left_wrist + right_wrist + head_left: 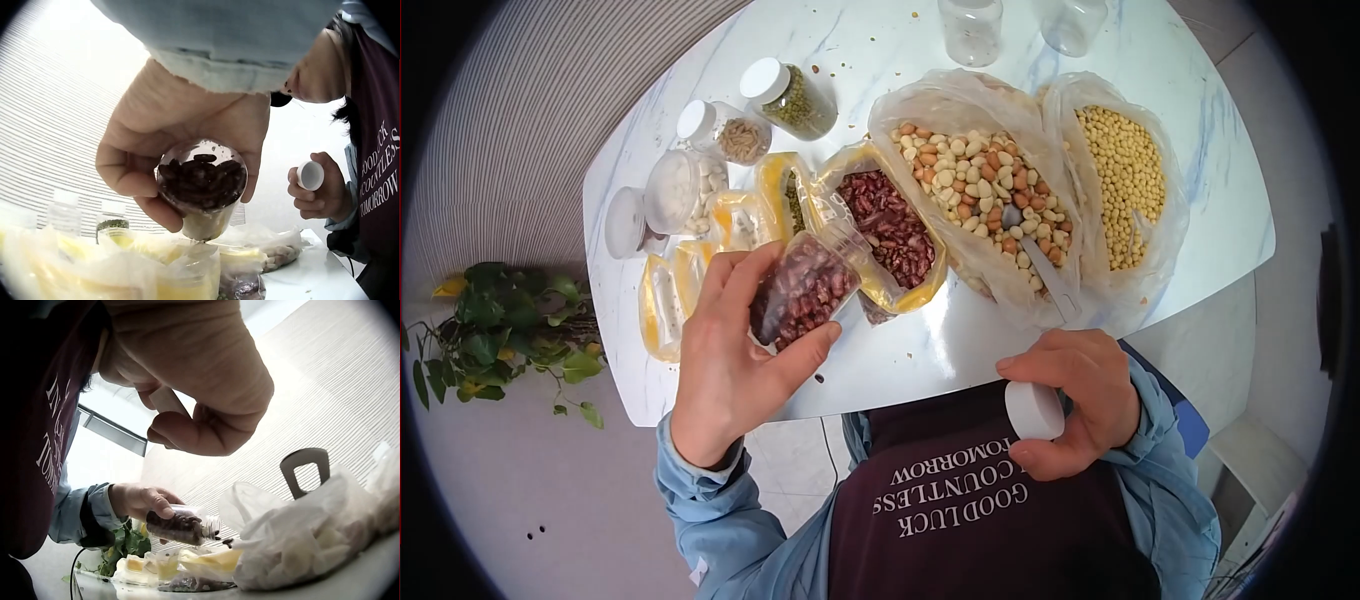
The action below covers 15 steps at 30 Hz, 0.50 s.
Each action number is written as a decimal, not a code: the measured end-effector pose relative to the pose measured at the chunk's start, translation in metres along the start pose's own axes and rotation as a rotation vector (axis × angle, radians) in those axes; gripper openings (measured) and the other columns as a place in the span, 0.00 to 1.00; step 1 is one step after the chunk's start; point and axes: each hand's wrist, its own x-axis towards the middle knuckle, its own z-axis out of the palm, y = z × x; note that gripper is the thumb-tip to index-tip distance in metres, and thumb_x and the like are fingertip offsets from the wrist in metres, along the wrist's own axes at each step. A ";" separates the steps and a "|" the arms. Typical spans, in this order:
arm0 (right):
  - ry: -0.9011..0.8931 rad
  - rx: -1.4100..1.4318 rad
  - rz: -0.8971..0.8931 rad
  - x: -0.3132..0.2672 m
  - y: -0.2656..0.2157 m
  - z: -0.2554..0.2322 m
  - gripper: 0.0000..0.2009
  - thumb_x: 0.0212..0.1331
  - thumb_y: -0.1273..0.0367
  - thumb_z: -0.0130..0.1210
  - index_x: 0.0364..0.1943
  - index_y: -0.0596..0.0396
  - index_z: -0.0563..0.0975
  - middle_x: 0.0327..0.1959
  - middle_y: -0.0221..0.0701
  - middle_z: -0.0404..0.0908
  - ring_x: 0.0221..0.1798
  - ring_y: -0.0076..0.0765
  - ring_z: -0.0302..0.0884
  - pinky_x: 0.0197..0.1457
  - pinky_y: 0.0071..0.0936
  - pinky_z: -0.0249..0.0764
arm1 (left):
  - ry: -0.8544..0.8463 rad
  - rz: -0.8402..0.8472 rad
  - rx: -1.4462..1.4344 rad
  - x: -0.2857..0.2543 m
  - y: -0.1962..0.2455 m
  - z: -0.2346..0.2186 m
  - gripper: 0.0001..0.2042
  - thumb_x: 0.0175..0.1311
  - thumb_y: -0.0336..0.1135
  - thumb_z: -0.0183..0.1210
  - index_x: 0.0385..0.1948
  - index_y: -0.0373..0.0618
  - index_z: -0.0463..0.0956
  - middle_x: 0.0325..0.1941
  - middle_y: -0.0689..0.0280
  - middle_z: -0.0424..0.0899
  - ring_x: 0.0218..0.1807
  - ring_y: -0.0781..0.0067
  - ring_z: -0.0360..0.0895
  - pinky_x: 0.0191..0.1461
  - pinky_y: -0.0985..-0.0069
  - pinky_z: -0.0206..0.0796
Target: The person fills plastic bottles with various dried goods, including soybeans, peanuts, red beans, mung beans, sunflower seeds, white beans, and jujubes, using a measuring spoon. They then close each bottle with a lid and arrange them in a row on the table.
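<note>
My left hand (722,365) grips a clear jar (805,288) of dark red beans. The jar lies tipped over on its side, its mouth pointing at an upright-edged plastic bag (927,293) of the same beans with yellow borders. A few beans (226,541) show at the jar's mouth in the right wrist view, above the bags. Near the table's front edge, in front of the apron, my right hand (1090,390) pinches a white screw lid (1036,411) between thumb and fingers. Its hollow side shows in the left wrist view.
Right of the red beans stand a large bag (892,105) of peanuts with a metal scoop (1048,278) and a bag (1172,190) of yellow soybeans. Several filled jars, one with green beans (800,103), line the left. Two clear jars (972,35) stand at the back. Loose beans dot the table.
</note>
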 end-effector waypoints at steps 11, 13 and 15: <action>-0.005 -0.004 -0.006 0.002 0.000 0.001 0.24 0.43 0.61 0.67 0.41 0.65 0.76 0.19 0.34 0.74 0.17 0.33 0.72 0.17 0.25 0.65 | -0.016 0.021 0.052 0.001 0.002 -0.003 0.31 0.44 0.38 0.70 0.51 0.30 0.70 0.43 0.54 0.73 0.43 0.57 0.77 0.46 0.70 0.70; -0.003 -0.001 -0.004 0.002 0.000 0.002 0.23 0.43 0.62 0.67 0.41 0.65 0.76 0.19 0.34 0.74 0.17 0.33 0.72 0.17 0.25 0.65 | -0.009 0.032 0.064 0.002 0.002 -0.004 0.31 0.44 0.38 0.70 0.51 0.30 0.70 0.43 0.54 0.74 0.43 0.57 0.77 0.45 0.70 0.70; -0.005 0.000 -0.001 0.002 -0.001 0.002 0.23 0.43 0.62 0.67 0.40 0.65 0.76 0.19 0.34 0.74 0.17 0.33 0.72 0.17 0.25 0.65 | -0.004 0.050 0.080 0.003 0.003 -0.005 0.31 0.44 0.38 0.70 0.51 0.30 0.70 0.42 0.54 0.74 0.42 0.57 0.77 0.45 0.70 0.70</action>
